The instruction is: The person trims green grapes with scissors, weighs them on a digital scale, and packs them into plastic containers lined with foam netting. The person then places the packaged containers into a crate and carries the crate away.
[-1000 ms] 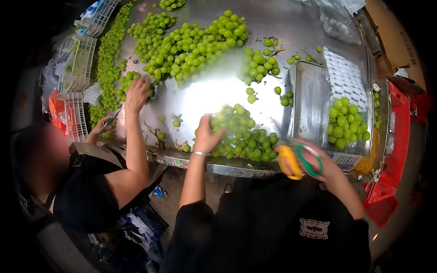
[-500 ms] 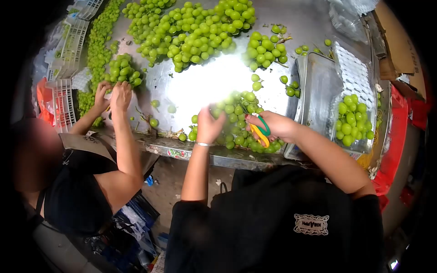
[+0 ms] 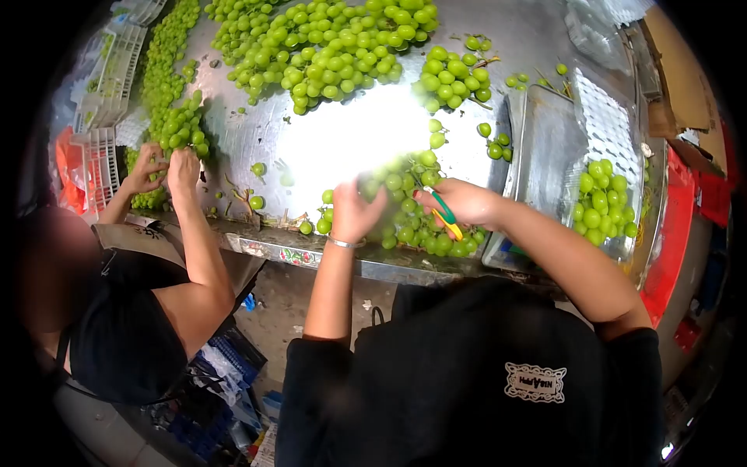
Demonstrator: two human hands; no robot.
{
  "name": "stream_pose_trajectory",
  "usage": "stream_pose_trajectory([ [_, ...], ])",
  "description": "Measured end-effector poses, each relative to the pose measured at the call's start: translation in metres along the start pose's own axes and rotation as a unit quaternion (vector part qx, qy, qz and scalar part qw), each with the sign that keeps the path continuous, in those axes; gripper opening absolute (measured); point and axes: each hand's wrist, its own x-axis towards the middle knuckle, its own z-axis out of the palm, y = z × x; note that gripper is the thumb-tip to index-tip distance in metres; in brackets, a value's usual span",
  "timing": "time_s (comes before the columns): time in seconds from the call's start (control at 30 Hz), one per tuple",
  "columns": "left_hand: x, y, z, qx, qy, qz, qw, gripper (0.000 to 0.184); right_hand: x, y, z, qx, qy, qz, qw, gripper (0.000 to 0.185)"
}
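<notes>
Green-and-yellow-handled scissors (image 3: 444, 207) in the curled fingers of the right hand (image 3: 469, 204), just over a bunch of green grapes (image 3: 411, 226) at the near edge of the steel counter (image 3: 243, 140). Touches the bunch's left side with the left hand (image 3: 358, 212), spread at the thumb; cannot tell, through glare, whether gripping anything. Just left, loose grapes (image 3: 323, 226). Toward the right edge, a metal tray (image 3: 541, 148), then more grapes (image 3: 603, 206) against a white cushioning sheet (image 3: 603, 117). Toward the far edge, heaped grape bunches (image 3: 334, 58). By the left edge, a small bunch (image 3: 183, 128) at a co-worker's hands (image 3: 184, 169).
</notes>
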Motion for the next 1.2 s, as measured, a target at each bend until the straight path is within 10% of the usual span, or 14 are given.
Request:
stream_pose_trajectory([
  [0.1,0.000,-0.009,0.003,-0.009,0.004,0.019,1.000,0.045,0.004,0.023,0.023,-0.265,0.171,-0.154,0.936,0.041],
  [0.23,-0.002,0.003,0.001,-0.064,0.068,-0.063,0.994,0.044,-0.043,0.027,0.036,-0.219,0.201,-0.191,0.935,0.027],
  [0.33,-0.003,0.018,0.004,0.212,0.111,0.117,0.964,0.036,-0.128,0.057,0.011,-0.139,0.302,-0.411,0.849,0.027],
  [0.4,0.008,0.037,0.016,0.250,0.055,0.118,0.959,0.034,-0.193,0.096,-0.019,0.080,0.511,-0.310,0.798,0.028],
  [0.5,0.029,0.049,0.037,0.310,-0.019,0.127,0.942,0.025,-0.231,0.228,-0.107,-0.112,0.802,-0.146,0.568,0.034],
  [0.57,0.038,0.052,0.046,0.355,-0.071,0.133,0.923,0.021,-0.236,0.302,-0.135,-0.114,0.802,-0.007,0.586,0.039],
  [0.67,0.041,0.056,0.047,0.366,-0.080,0.168,0.912,0.016,-0.222,0.377,-0.156,-0.240,0.704,0.135,0.655,0.039],
  [0.73,0.035,0.068,0.038,0.341,-0.093,0.150,0.923,0.012,-0.222,0.366,-0.147,-0.310,0.750,0.008,0.585,0.040],
  [0.8,0.025,0.091,0.022,0.235,-0.117,0.140,0.955,0.016,-0.242,0.290,-0.116,-0.031,0.745,-0.183,0.641,0.039],
  [0.93,-0.002,0.193,0.027,0.080,-0.213,0.195,0.954,0.019,-0.218,0.191,-0.059,0.367,0.381,-0.462,0.712,0.056],
  [0.97,-0.010,0.221,0.039,0.086,-0.238,0.231,0.940,0.017,-0.217,0.175,-0.043,0.291,0.307,-0.512,0.748,0.065],
  [1.07,-0.039,0.277,0.098,0.070,-0.206,0.310,0.926,0.022,-0.219,0.159,-0.015,0.531,0.002,-0.508,0.679,0.075],
  [1.2,-0.060,0.295,0.117,-0.006,-0.088,0.287,0.954,0.034,-0.249,0.186,-0.031,0.671,-0.036,-0.469,0.573,0.059],
])
